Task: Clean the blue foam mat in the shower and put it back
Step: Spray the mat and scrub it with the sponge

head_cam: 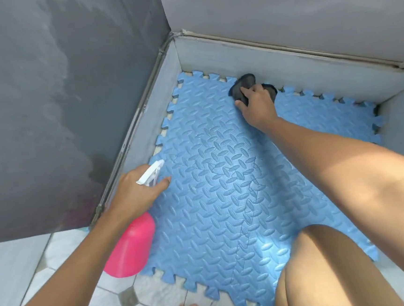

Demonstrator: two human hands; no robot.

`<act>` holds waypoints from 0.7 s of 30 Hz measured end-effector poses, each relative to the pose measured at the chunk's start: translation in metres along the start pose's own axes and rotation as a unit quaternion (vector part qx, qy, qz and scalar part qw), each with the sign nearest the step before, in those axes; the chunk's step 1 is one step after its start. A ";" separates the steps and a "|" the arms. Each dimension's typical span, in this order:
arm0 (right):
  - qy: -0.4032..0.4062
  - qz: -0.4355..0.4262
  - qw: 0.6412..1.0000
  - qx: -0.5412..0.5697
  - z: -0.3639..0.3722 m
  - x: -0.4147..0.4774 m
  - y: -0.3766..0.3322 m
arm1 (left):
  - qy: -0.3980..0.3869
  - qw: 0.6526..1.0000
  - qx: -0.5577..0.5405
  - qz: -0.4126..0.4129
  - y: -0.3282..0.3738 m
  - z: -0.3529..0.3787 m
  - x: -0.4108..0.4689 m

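Mat [223,187] lies flat on the shower floor, its far and left edges close against the low wall [286,67], its near toothed edge reaching onto the tile floor [60,275]. The seams between its pieces are joined. Left hand [136,195]: grip closed round the neck of a pink bottle [131,249] with a white trigger head, forefinger stretched forward, nozzle aimed over the mat's left side. Right hand [257,104]: grip holding a dark cloth [243,82] (cloth or scrubber, cannot tell which), pressed on the mat at its far edge, just beside the wall. A bare knee [328,264] is over the near right part of the mat. Judgement: cleaning is in hand, at the spray-and-wipe step. No foam or pooled liquid shows, though a sheen near the middle may be wetness. How much of the surface is already wiped cannot be read. Left to do, as far as shown: finish wiping, possibly rinse and reseat the mat.
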State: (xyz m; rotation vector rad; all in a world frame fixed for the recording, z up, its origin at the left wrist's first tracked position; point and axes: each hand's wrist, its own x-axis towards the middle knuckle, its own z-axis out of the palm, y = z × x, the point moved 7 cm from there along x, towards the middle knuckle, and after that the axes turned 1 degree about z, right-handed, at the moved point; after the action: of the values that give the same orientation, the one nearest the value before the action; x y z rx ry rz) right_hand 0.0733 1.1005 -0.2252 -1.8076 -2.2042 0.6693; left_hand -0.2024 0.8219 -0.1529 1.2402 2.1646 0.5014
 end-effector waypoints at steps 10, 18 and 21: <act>-0.087 -0.261 0.961 -0.005 0.065 -0.104 -0.109 | 0.091 0.994 -0.034 0.053 -0.004 -0.025 -0.023; -0.227 -0.498 0.836 -0.043 0.077 -0.204 -0.110 | 0.071 0.996 -0.026 0.051 -0.008 -0.026 -0.021; -0.124 -0.327 0.936 -0.048 0.051 -0.107 -0.089 | -0.030 0.999 -0.015 0.031 -0.018 -0.017 -0.021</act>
State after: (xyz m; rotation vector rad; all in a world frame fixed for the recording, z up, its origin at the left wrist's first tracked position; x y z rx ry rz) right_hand -0.0028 0.9738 -0.2154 -0.9335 -2.8148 0.6620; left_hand -0.2165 0.7944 -0.1442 1.2932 2.0662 0.5142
